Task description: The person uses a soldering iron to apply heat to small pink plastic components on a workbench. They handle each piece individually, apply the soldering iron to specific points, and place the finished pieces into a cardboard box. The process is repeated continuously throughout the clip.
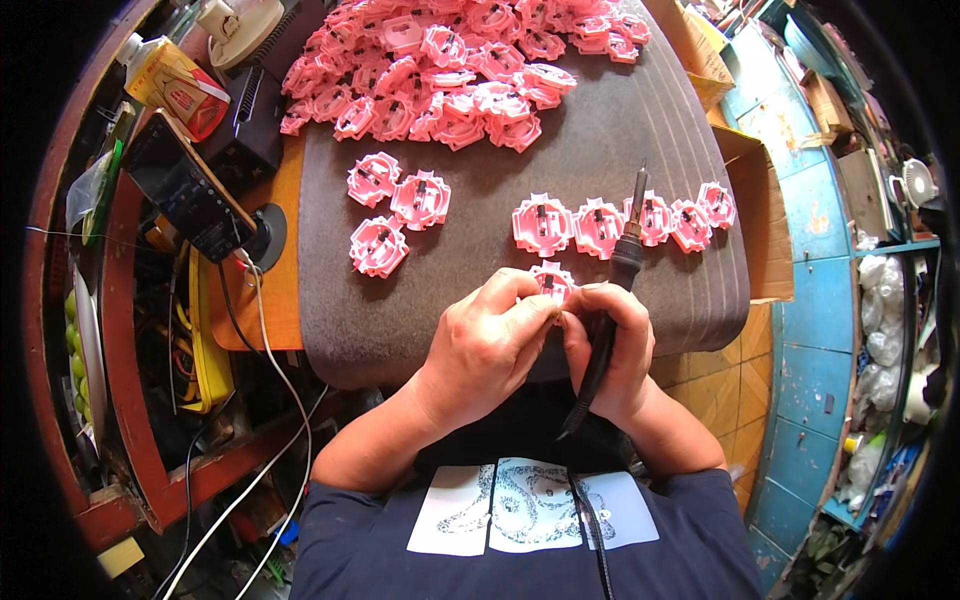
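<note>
Close in front of me, my left hand [476, 340] pinches a small pink plastic housing [551, 278] with a black component in it. My right hand [617, 345] has a black soldering iron [626, 255] lodged in it, the metal tip pointing up and away over the mat. Its thumb and fingertips meet those of my left hand at the housing's near edge, where the detail is hidden. Just beyond, several similar pink housings [598, 228] stand in a row, partly crossed by the iron. Three more pink housings [420, 200] sit together to the left.
A large heap of pink housings [430, 75] covers the far part of the dark mat [350, 320]. At the left stand a phone [190, 185] on a holder, a bottle [175, 88] and a black box [240, 135]. Cardboard boxes [765, 215] flank the right edge.
</note>
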The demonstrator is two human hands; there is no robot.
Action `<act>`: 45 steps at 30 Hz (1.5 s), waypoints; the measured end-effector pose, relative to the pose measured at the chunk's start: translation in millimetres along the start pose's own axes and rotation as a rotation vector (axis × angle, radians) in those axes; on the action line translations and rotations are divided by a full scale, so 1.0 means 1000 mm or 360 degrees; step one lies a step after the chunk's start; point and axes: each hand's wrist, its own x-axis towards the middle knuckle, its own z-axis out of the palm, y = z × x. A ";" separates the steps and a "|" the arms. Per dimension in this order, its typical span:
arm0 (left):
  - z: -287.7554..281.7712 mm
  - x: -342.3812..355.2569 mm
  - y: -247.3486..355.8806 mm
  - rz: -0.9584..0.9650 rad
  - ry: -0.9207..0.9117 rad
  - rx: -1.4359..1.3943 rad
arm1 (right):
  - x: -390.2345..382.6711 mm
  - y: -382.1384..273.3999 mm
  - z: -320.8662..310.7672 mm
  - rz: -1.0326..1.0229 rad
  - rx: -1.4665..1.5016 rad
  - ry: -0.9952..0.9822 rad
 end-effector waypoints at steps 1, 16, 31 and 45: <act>0.000 0.000 0.000 -0.0013 0.0002 0.0000 | 0.001 -0.001 0.000 0.0005 -0.0032 -0.0010; -0.002 -0.002 0.001 -0.0057 -0.0022 0.0044 | -0.006 0.003 -0.004 -0.0302 -0.0087 0.0114; 0.001 -0.002 0.004 -0.0104 0.0011 0.0125 | -0.003 -0.011 -0.033 -0.0287 -0.0107 -0.0070; 0.002 -0.001 0.003 0.0001 0.0014 0.0202 | -0.008 -0.044 -0.077 -0.0316 -0.0165 -0.0242</act>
